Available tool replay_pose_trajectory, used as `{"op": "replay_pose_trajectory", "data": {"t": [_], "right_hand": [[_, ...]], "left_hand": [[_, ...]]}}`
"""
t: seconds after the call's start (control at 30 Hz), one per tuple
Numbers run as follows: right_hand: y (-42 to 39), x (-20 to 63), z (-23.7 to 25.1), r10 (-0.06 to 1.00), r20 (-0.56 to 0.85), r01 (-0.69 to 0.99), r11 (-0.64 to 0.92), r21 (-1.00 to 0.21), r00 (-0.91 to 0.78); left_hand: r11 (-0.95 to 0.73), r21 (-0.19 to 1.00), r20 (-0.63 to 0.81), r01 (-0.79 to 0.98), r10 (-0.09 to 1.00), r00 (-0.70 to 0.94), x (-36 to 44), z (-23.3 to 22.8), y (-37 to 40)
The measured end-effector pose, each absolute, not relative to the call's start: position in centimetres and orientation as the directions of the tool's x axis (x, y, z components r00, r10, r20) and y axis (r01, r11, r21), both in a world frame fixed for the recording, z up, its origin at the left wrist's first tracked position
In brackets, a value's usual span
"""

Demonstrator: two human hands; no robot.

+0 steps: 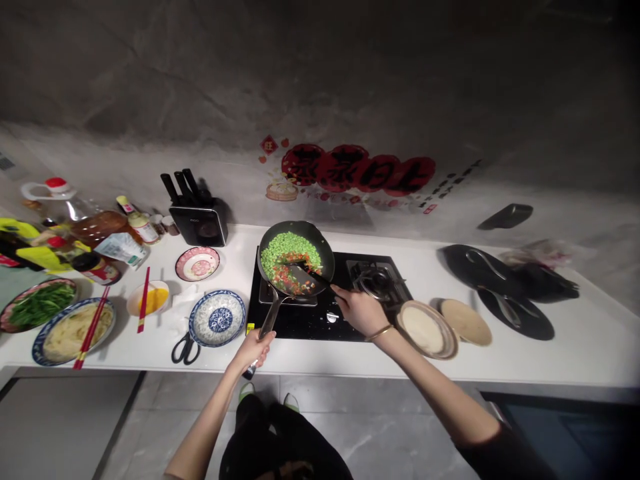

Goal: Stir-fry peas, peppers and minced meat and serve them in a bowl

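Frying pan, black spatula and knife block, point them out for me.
Frying pan [327,253], head view: bare inner wall, right side.
Black spatula [321,279], head view: its handle.
Knife block [199,228], head view: front face.

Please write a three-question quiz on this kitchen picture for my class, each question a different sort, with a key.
1. Multiple choice: what does the left hand grip?
(a) the scissors
(b) the pan handle
(c) a patterned plate

2. True or false: in the picture, the knife block stands to the left of the stove.

3. Fill in the blank: the right hand holds a black utensil in the pan, and most of the food there is ____ in colour.

Key: 1. (b); 2. true; 3. green.
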State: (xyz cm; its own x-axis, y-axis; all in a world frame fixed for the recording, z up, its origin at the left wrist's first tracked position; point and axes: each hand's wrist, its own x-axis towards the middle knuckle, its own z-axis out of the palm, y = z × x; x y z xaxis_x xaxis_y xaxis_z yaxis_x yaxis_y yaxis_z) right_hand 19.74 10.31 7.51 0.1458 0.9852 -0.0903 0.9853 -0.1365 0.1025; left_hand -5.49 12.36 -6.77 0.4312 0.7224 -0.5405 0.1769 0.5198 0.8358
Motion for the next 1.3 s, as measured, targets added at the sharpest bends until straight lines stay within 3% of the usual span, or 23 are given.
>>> {"op": "replay_pose_trajectory", "data": {"t": [0.13, 0.23, 0.4, 0.5, 0.7, 0.87, 1.07, 1.3], "right_hand": [[8.8, 20.1, 8.0, 0.989, -0.122, 0.986, -0.070, 0.154, 0.089], [7.9, 21.6, 10.4, 0.979, -0.156, 0.978, -0.105, 0.180, 0.134], [7.6, 21.6, 12.6, 0.960, -0.254, 0.985, -0.080, 0.152, 0.117], [8.3, 20.3, 11.1, 0.977, -0.198, 0.987, -0.052, 0.152, 0.082], [10.3, 19.5, 8.0, 0.983, -0.078, 0.975, -0.151, 0.163, 0.165], [9.7, 21.4, 9.9, 0.964, -0.185, 0.981, -0.176, 0.084, 0.189], [8.4, 22.8, 12.9, 0.940, -0.280, 0.975, -0.153, 0.159, 0.193], [9.9, 20.4, 8.3, 0.976, -0.098, 0.979, -0.188, 0.076, 0.195]], "left_hand": [[0.536, 0.828, -0.549, 0.165, 0.715, 0.433, -5.6, -6.6, 12.4], [0.556, 0.818, -0.559, 0.148, 0.710, 0.429, -5.5, -6.5, 12.3], [0.551, 0.822, -0.554, 0.141, 0.718, 0.422, -5.4, -6.6, 12.1], [0.550, 0.822, -0.556, 0.150, 0.717, 0.421, -5.4, -6.6, 12.1], [0.532, 0.830, -0.549, 0.168, 0.724, 0.418, -5.3, -6.8, 12.0], [0.530, 0.830, -0.549, 0.173, 0.725, 0.414, -5.3, -6.7, 12.1], [0.537, 0.824, -0.559, 0.181, 0.719, 0.413, -5.3, -6.7, 12.2], [0.527, 0.828, -0.554, 0.191, 0.721, 0.416, -5.4, -7.0, 12.2]]}}
